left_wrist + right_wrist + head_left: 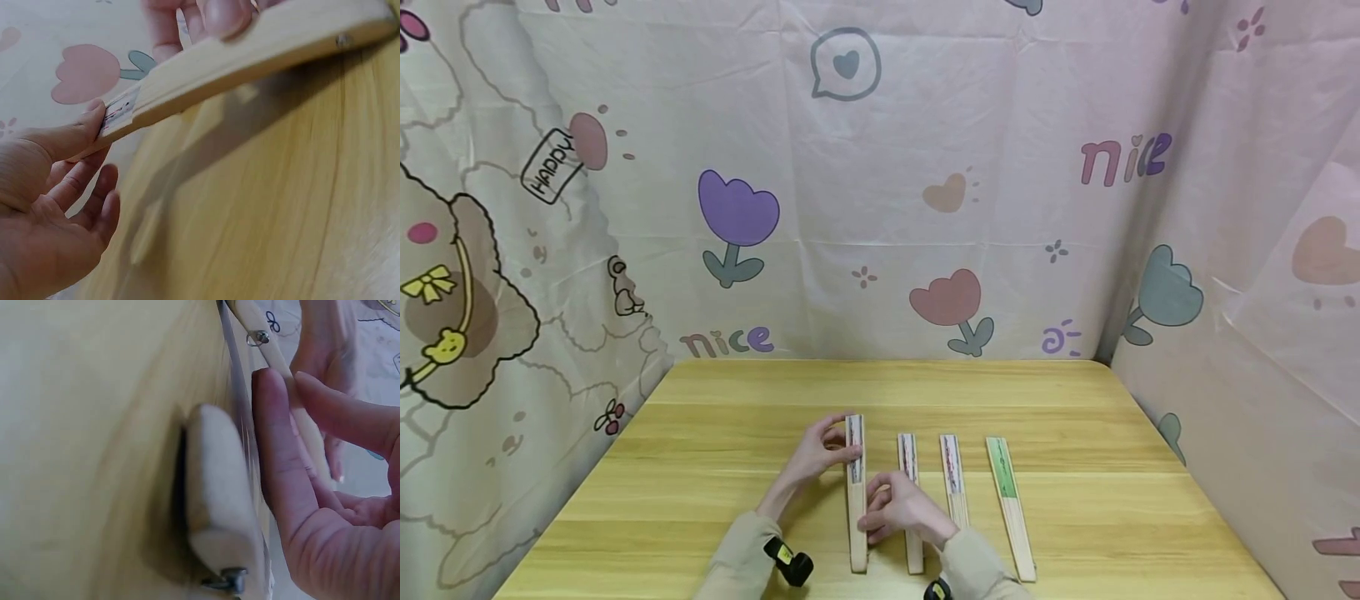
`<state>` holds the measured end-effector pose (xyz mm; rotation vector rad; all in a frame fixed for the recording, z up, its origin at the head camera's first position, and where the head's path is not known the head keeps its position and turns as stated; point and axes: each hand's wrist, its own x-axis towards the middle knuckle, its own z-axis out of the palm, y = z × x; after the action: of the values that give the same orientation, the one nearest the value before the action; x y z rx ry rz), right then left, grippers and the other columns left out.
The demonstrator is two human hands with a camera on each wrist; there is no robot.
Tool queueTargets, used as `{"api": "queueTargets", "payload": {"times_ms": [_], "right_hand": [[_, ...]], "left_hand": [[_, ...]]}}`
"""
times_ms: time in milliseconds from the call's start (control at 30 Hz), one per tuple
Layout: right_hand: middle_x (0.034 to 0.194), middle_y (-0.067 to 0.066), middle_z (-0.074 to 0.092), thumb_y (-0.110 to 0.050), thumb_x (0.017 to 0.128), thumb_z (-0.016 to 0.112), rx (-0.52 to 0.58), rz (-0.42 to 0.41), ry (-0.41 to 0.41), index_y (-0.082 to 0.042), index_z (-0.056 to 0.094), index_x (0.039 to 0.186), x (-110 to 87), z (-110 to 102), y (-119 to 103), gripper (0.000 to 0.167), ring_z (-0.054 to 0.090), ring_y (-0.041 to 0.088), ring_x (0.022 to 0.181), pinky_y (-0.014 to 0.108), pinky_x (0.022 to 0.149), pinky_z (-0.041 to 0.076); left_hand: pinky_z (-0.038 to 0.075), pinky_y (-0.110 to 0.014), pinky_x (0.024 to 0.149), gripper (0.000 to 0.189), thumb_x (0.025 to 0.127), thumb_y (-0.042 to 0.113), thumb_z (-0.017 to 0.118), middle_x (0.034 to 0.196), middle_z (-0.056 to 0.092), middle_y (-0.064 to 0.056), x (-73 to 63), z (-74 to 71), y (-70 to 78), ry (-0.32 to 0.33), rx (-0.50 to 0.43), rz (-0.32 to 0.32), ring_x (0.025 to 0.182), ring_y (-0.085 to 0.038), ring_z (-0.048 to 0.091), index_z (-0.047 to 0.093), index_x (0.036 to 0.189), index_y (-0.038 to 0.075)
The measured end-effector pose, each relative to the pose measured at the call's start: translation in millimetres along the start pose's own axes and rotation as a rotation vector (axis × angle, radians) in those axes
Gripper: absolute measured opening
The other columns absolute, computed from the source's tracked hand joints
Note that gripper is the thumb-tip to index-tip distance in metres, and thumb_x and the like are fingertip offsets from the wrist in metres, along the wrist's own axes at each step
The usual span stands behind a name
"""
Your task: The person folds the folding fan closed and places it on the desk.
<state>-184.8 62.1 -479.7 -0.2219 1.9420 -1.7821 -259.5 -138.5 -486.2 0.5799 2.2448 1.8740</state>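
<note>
A closed folding fan (pixel 857 521) with pale wooden sticks and a patterned strip at its far end is held between both hands. My left hand (pixel 812 452) pinches its patterned far end, thumb on top, as the left wrist view shows too. Lower down, my right hand (pixel 904 507) pinches the same fan between thumb and forefinger from the right side. The left wrist view shows this fan (pixel 206 78) tilted, its shadow falling on the wood below. In the right wrist view a second closed fan (pixel 219 481) lies beside the right fingers, a metal ring at its pivot.
Right of the held fan lie three more closed fans: one partly hidden under my right hand (pixel 907 454), a patterned one (pixel 952 471) and a green-topped one (pixel 1002 471). The wooden table (pixel 715 417) meets a printed cloth backdrop (pixel 850 208) at its back and sides.
</note>
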Motion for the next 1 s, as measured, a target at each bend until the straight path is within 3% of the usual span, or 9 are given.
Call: {"api": "queueTargets", "payload": {"times_ms": [200, 400, 533, 633, 733, 833, 1000], "right_hand": [[0.079, 0.009, 0.063, 0.017, 0.078, 0.072, -0.004, 0.015, 0.001, 0.005, 0.053, 0.113, 2.4, -1.9, 3.3, 0.041, 0.065, 0.018, 0.062, 0.037, 0.064, 0.069], [0.081, 0.012, 0.063, 0.017, 0.078, 0.072, -0.001, 0.014, -0.008, 0.006, 0.052, 0.113, 3.2, -3.5, 5.0, 0.042, 0.064, 0.019, 0.061, 0.035, 0.063, 0.068], [0.079, 0.015, 0.064, 0.016, 0.078, 0.072, -0.014, 0.012, -0.006, 0.007, 0.052, 0.113, 3.1, -3.7, 4.6, 0.041, 0.064, 0.018, 0.058, 0.034, 0.061, 0.068], [0.079, 0.017, 0.065, 0.016, 0.078, 0.073, -0.030, 0.017, 0.000, 0.007, 0.052, 0.113, 3.1, -3.3, 4.4, 0.041, 0.063, 0.017, 0.056, 0.033, 0.059, 0.067], [0.080, 0.016, 0.065, 0.016, 0.078, 0.073, -0.043, 0.024, 0.006, 0.006, 0.053, 0.113, 3.1, -3.0, 4.5, 0.042, 0.063, 0.017, 0.056, 0.032, 0.059, 0.067], [0.079, 0.013, 0.064, 0.016, 0.078, 0.073, -0.048, 0.027, 0.010, 0.006, 0.053, 0.113, 3.0, -2.8, 4.4, 0.042, 0.063, 0.017, 0.056, 0.032, 0.059, 0.067], [0.079, 0.013, 0.063, 0.016, 0.078, 0.073, -0.060, 0.025, 0.014, 0.007, 0.052, 0.114, 1.3, -2.6, 3.5, 0.042, 0.063, 0.017, 0.056, 0.031, 0.058, 0.067]], "left_hand": [[0.057, -0.027, 0.090, 0.065, 0.090, 0.008, 0.074, 0.111, 0.068, -0.032, 5.1, -2.6, -8.1, -0.001, 0.153, 0.038, 0.095, -0.021, 0.069, 0.042, 0.143, -0.010], [0.056, -0.031, 0.095, 0.068, 0.089, 0.006, 0.075, 0.115, 0.067, -0.034, 6.8, -1.7, -10.0, -0.012, 0.138, 0.024, 0.099, -0.033, 0.069, 0.038, 0.144, -0.013], [0.055, -0.050, 0.103, 0.069, 0.087, 0.008, 0.078, 0.121, 0.065, -0.032, 7.9, -0.5, -11.2, 0.016, 0.202, 0.008, 0.107, -0.038, 0.066, 0.042, 0.143, -0.011], [0.041, -0.059, 0.109, 0.069, 0.082, 0.016, 0.083, 0.122, 0.068, -0.024, 8.5, 0.9, -12.2, 0.079, 0.317, -0.026, 0.114, -0.040, 0.063, 0.051, 0.140, -0.003], [0.034, -0.055, 0.098, 0.069, 0.077, 0.023, 0.088, 0.118, 0.072, -0.015, 8.5, 1.6, -12.3, 0.127, 0.411, -0.058, 0.116, -0.037, 0.063, 0.057, 0.136, 0.004], [0.032, -0.047, 0.090, 0.068, 0.076, 0.027, 0.088, 0.115, 0.074, -0.012, 8.4, 2.0, -13.1, 0.145, 0.445, -0.059, 0.115, -0.037, 0.062, 0.060, 0.134, 0.006], [0.028, -0.042, 0.082, 0.068, 0.077, 0.043, 0.085, 0.110, 0.074, -0.010, 5.1, 4.9, -16.5, 0.175, 0.494, 0.020, 0.108, -0.035, 0.061, 0.062, 0.130, 0.007]]}}
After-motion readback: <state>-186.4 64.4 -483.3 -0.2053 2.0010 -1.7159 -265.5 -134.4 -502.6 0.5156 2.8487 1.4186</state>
